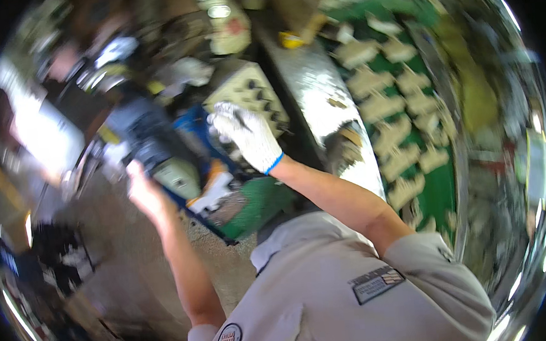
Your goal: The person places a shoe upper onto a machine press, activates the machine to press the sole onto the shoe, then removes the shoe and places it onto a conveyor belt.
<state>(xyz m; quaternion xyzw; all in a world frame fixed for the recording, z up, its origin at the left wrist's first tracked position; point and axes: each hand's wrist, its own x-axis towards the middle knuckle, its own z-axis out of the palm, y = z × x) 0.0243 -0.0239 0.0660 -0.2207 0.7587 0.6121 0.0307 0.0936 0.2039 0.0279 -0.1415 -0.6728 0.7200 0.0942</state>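
The picture is motion-blurred. My bare left hand (145, 193) grips the grey-green body of a dark power tool (158, 154) at the left of centre. My right hand (249, 136), in a white glove with a blue cuff, is raised with its fingers curled just in front of a beige box with dark knobs (246, 91). A thin dark streak crosses the glove; whether it is a held thing is unclear. A blue tray (189, 127) lies between the two hands.
A shiny metal plate (322, 97) runs up the middle. To its right a green surface (442, 184) carries several pale beige pieces (382, 107). A green cloth-like thing (256, 204) lies under my right forearm. Cluttered gear fills the upper left, with rough floor (125, 269) below.
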